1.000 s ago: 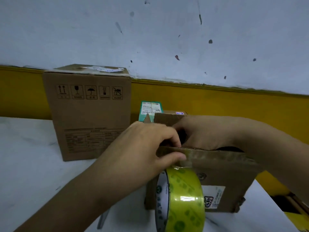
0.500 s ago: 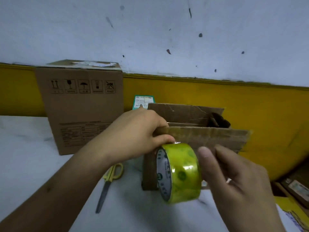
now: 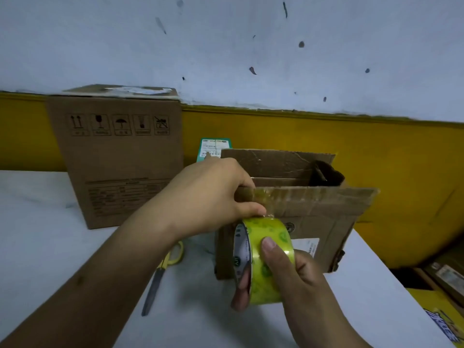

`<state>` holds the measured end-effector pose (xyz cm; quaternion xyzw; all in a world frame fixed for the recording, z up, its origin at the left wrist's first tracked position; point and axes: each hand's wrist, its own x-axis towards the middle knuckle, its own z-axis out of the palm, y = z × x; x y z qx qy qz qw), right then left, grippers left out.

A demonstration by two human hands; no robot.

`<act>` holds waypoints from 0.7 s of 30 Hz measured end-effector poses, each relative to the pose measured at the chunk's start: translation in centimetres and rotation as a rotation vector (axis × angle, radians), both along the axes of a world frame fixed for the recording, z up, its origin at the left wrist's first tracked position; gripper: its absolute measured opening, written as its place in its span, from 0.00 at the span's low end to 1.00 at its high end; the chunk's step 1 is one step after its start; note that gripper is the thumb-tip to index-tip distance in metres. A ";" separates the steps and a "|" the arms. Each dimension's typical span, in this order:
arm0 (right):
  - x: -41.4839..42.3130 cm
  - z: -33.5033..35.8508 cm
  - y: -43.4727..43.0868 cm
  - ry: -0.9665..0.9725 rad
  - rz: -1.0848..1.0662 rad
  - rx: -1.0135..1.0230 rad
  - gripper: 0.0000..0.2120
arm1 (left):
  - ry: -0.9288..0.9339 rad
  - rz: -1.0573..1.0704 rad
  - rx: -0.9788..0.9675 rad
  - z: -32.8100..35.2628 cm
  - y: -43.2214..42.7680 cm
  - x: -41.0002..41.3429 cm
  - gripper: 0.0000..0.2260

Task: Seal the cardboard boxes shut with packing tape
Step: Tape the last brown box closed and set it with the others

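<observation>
A small cardboard box (image 3: 324, 237) stands on the white table with its top flaps up, the near flap (image 3: 313, 199) raised toward me. My left hand (image 3: 208, 197) pinches the left end of that flap, thumb pressing a tape end against it. A yellow-green roll of packing tape (image 3: 266, 259) hangs just below, in front of the box. My right hand (image 3: 296, 277) grips the roll, thumb on its outer face and fingers through the core. A taller shut cardboard box (image 3: 118, 159) stands behind at the left.
Yellow-handled scissors (image 3: 160, 272) lie on the white table (image 3: 50, 234) under my left forearm. A small teal box (image 3: 213, 149) stands behind the open box against the yellow wall. More boxes and a yellow package (image 3: 442, 312) sit below the table's right edge.
My right hand left the top of the box, came down in front and took hold of the tape roll. My left hand stayed on the flap's left end.
</observation>
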<state>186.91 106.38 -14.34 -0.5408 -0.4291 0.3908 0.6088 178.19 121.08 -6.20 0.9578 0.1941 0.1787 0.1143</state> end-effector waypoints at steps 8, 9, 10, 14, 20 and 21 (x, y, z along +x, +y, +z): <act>-0.3 1.0 -0.2 0.007 -0.073 -0.082 0.28 | 0.060 0.049 0.103 0.0 -0.4 0.3 0.12; -0.4 1.0 -0.2 0.008 -0.060 -0.095 0.27 | 0.087 0.044 0.072 0.1 -0.4 0.1 0.13; -0.5 1.0 -0.2 0.011 -0.046 -0.104 0.26 | 0.105 0.042 0.048 0.2 -0.4 0.0 0.13; -0.4 1.3 0.0 0.073 -0.034 -0.098 0.25 | 0.047 0.087 0.162 -0.1 -0.8 0.3 0.19; -0.4 1.2 0.1 0.094 -0.110 -0.093 0.24 | -0.006 0.131 0.248 -0.4 -1.0 0.5 0.19; -0.3 1.0 0.0 0.047 -0.169 -0.086 0.25 | -0.022 0.127 0.266 -0.6 -0.8 0.4 0.18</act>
